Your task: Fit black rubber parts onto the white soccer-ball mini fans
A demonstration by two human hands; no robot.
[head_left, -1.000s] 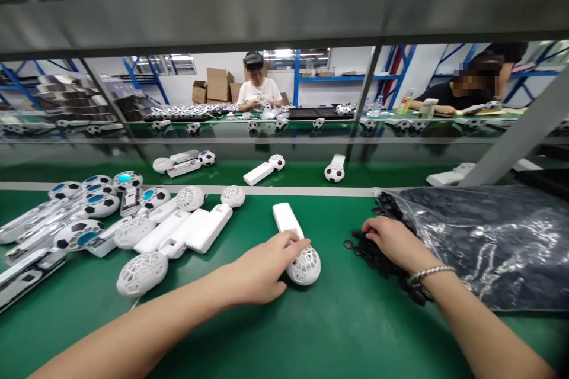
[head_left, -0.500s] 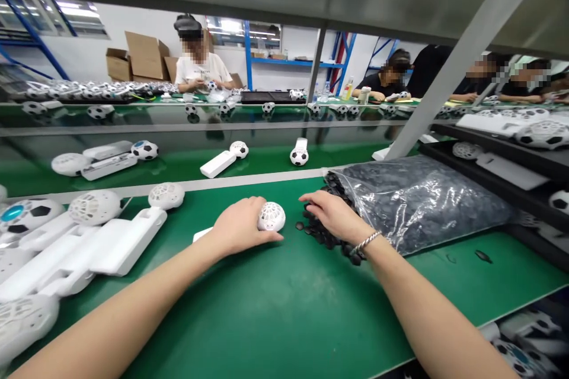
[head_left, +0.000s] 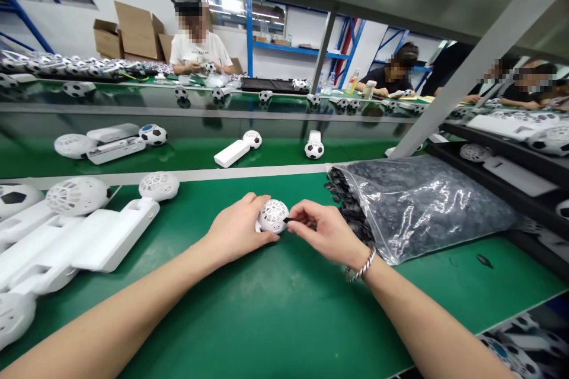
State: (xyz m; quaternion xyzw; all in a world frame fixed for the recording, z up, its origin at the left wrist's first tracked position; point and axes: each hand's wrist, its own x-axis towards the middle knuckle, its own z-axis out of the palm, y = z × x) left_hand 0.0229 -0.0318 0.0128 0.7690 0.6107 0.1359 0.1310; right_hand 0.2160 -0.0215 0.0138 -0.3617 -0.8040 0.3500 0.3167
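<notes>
My left hand (head_left: 237, 222) is wrapped around a white handheld fan (head_left: 273, 215) whose round head has a football-patterned grille; its handle is hidden under the palm. My right hand (head_left: 322, 228) pinches a small black plastic piece (head_left: 288, 219) between thumb and fingertips, right at the right edge of the fan head. Just behind that hand, a heap of similar black pieces (head_left: 353, 204) spills from the mouth of a clear plastic bag (head_left: 427, 204).
Several white fans (head_left: 113, 237) are piled at the left on the green table (head_left: 275, 314). Beyond the pale ledge, more fans (head_left: 233, 152) lie on a green belt. A slanted metal post (head_left: 462, 65) and black trays (head_left: 493, 169) stand at right. Co-workers sit across the line.
My right hand has moved left from the heap to the fan head, now with a black piece in its fingers. My left hand keeps its hold on the fan. The view has tilted slightly.
</notes>
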